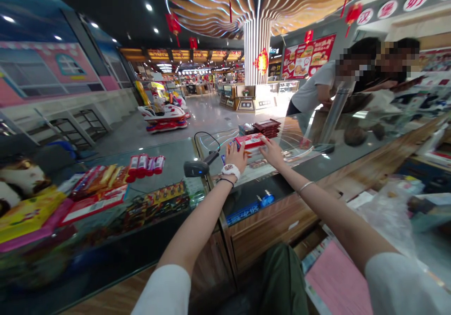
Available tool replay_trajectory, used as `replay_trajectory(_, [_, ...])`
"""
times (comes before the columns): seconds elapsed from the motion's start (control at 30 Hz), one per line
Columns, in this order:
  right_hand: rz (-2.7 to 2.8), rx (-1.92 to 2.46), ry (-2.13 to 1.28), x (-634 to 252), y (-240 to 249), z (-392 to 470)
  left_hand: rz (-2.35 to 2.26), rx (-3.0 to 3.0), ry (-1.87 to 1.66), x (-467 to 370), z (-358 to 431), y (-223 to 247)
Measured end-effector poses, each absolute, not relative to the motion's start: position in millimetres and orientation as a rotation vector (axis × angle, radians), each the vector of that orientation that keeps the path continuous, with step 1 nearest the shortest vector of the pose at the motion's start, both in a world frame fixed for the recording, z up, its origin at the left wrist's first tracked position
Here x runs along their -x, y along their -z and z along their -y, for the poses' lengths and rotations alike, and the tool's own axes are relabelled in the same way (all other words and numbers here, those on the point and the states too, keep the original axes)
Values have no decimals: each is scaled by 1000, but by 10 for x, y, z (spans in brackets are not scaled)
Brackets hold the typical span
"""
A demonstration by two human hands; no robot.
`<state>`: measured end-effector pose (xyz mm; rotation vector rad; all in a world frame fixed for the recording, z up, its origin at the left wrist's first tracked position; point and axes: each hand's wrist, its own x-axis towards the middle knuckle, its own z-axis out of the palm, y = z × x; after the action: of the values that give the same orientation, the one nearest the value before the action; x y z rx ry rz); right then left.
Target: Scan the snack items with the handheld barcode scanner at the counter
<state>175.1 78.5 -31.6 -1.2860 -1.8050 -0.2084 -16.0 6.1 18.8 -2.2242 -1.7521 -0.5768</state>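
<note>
Gripping a red-and-white carton (251,142) by both ends on the glass counter (317,165), left hand (235,157) and right hand (272,151) hold what looks a light, stiff box.

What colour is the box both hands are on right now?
Red and white. The box lies on the glass counter under the left hand and right hand; head view.

Place: a shop counter inside an indoor mall.
Tabletop: glass display tabletop (169,165) with packaged goods beneath.
Till gear: barcode scanner (197,167) on its cable.
Surroundings: coin-ride car (162,117), food-stall menu board (307,57), red lanterns (173,24) overhead.
</note>
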Motion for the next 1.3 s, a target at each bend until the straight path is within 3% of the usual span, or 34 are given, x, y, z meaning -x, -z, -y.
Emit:
replay_trajectory(0.5, [1687, 1185, 219, -1593, 136, -540, 1744, 2228, 694, 357, 193, -358])
replay_trajectory(1.3, [1889, 926, 523, -55, -243, 92, 1768, 2028, 654, 2145, 816, -567])
